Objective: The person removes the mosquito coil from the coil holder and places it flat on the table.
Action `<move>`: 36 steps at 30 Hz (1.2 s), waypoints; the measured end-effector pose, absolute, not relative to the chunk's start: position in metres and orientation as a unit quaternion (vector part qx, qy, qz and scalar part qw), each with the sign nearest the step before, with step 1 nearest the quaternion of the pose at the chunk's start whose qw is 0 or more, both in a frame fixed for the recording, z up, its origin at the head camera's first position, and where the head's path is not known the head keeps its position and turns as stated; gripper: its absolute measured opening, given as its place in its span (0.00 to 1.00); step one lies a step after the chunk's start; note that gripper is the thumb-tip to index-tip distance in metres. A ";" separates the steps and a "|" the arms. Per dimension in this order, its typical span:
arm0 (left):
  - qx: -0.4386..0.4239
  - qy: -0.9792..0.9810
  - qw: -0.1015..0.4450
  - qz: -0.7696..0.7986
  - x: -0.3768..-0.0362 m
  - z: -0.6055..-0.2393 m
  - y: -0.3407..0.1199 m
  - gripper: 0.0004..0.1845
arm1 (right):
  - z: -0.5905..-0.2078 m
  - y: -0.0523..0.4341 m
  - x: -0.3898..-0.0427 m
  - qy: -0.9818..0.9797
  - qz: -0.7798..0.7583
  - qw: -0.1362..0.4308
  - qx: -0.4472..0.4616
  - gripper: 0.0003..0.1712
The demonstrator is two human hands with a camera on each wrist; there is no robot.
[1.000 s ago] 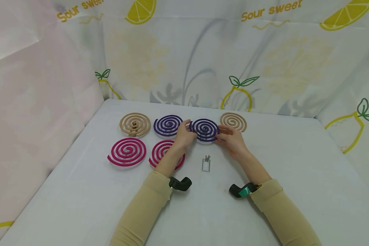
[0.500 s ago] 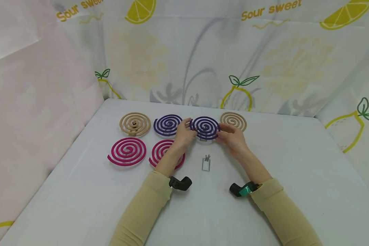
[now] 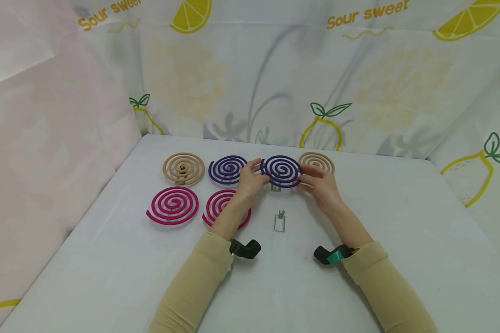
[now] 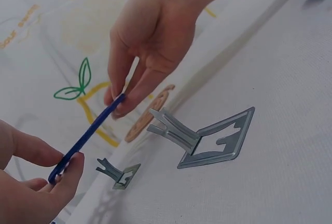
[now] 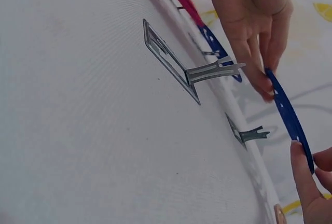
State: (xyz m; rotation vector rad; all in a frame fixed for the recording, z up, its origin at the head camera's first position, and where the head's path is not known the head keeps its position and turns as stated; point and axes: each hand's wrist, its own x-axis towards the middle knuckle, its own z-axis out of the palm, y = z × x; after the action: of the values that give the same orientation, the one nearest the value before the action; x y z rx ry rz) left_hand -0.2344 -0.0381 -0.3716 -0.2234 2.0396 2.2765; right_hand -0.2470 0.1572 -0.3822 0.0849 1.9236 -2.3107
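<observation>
A purple spiral coil (image 3: pixel 281 171) hangs level above the table, held at its rim by both hands. My left hand (image 3: pixel 256 172) pinches its left edge and my right hand (image 3: pixel 306 177) pinches its right edge. In the left wrist view the coil (image 4: pixel 85 138) shows edge-on, clear of the cloth, between the left hand (image 4: pixel 65 164) and the right hand (image 4: pixel 116 102). A small metal stand (image 3: pixel 276 187) sits on the table just under the coil. A second metal stand (image 3: pixel 279 222) lies nearer me, also seen as the closer stand (image 4: pixel 207 141).
Around the hands lie a tan coil (image 3: pixel 183 168), a purple coil (image 3: pixel 228 169), two pink coils (image 3: pixel 172 205) (image 3: pixel 221 203) and a tan coil (image 3: pixel 316 161) behind my right hand. A white cloth table (image 3: pixel 400 231) ends at lemon-print curtain walls (image 3: pixel 379 83).
Both hands have raised the purple coil a little and carried it slightly right. The metal stand beneath it has come into sight. The other coils have not moved.
</observation>
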 end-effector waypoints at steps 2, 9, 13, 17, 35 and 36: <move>-0.072 0.655 0.041 0.751 -0.233 -0.371 -0.038 0.38 | -0.380 0.159 -0.247 0.636 -0.769 0.066 0.029 0.28; -0.070 0.633 0.047 0.770 -0.234 -0.370 -0.037 0.36 | -0.374 0.166 -0.247 0.627 -0.775 0.064 0.034 0.28; -0.075 0.624 0.052 0.776 -0.236 -0.369 -0.034 0.34 | -0.369 0.174 -0.246 0.624 -0.778 0.065 0.028 0.25; -0.071 0.610 0.054 0.787 -0.237 -0.365 -0.026 0.32 | -0.362 0.187 -0.242 0.621 -0.781 0.063 0.016 0.20; -0.033 0.598 0.082 0.797 -0.232 -0.357 0.021 0.29 | -0.353 0.243 -0.214 0.619 -0.784 0.046 0.005 0.11; -0.034 0.601 0.085 0.794 -0.231 -0.358 0.022 0.29 | -0.353 0.244 -0.214 0.622 -0.781 0.048 0.006 0.11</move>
State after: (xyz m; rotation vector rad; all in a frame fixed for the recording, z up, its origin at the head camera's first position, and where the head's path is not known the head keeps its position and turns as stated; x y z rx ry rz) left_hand -0.2311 0.0217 -0.3580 -0.1029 1.7922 2.3687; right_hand -0.2142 0.2443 -0.3532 0.0181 1.8960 -2.3822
